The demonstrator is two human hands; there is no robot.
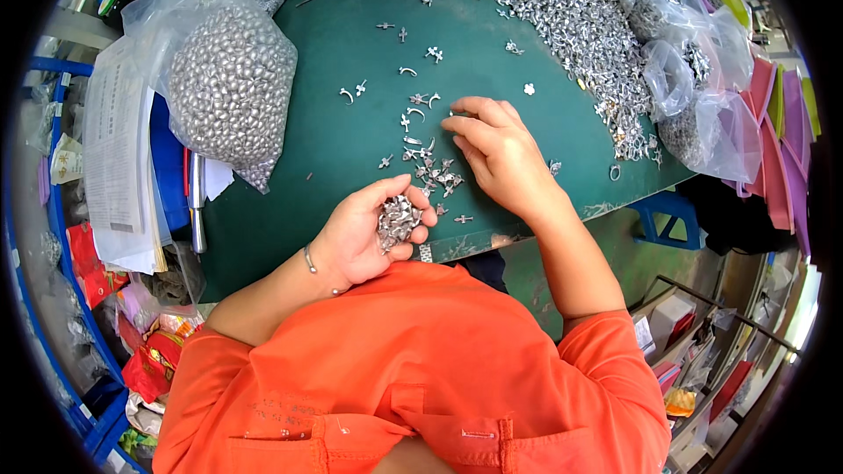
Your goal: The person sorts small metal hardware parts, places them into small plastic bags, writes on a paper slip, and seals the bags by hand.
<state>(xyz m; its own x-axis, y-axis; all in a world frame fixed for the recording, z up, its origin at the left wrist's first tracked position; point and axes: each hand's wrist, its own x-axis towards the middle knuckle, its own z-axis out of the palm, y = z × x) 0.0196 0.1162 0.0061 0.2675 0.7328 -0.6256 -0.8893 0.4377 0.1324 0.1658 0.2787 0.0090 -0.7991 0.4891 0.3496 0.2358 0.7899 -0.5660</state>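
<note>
My left hand (358,226), palm up with its fingers curled, cups a heap of small silver metal pieces (399,224) at the near edge of the green tabletop (338,145). To its right, my right hand (502,151) hovers low over the table, fingertips bent together. A tiny silver piece (451,113) shows at those fingertips, too small to tell its shape. Between the hands lies a loose cluster of silver metal pieces (430,174), some cross-shaped, some curved. More single pieces, such as a curved one (407,71), are scattered farther up.
A large pile of small metal parts (562,22) covers the far right. Clear bags of parts (694,123) stand beside it. At left sit a bag of silver beads (233,79), papers (118,145) and pens (197,202). A blue stool (667,219) stands below the right edge.
</note>
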